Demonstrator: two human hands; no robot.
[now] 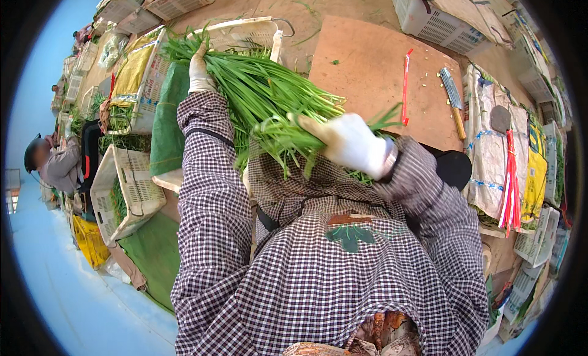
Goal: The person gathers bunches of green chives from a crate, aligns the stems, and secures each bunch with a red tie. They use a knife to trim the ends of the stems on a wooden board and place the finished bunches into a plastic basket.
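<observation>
My left hand (200, 71), in a pale glove, is closed around the leafy end of a large bunch of garlic chives (271, 80). The bunch slants across my lap, its pale cut ends pointing right towards a reddish-brown board (363, 80). At those ends my right hand (356, 142), in a white glove and blurred, grips a smaller clump of bent green leaves (289, 137). Behind the bunch stands a white plastic crate (243, 29) with more greens inside, partly hidden by it. On the board lie a red tie strip (406, 87) and a wooden-handled knife (452, 101).
To the right, a covered crate (489, 158) carries a bundle of red and white strips (510, 186). At left are a green cloth (170, 121), a tilted white crate (133, 181) and a seated person (64, 160). Another crate (443, 23) stands beyond the board.
</observation>
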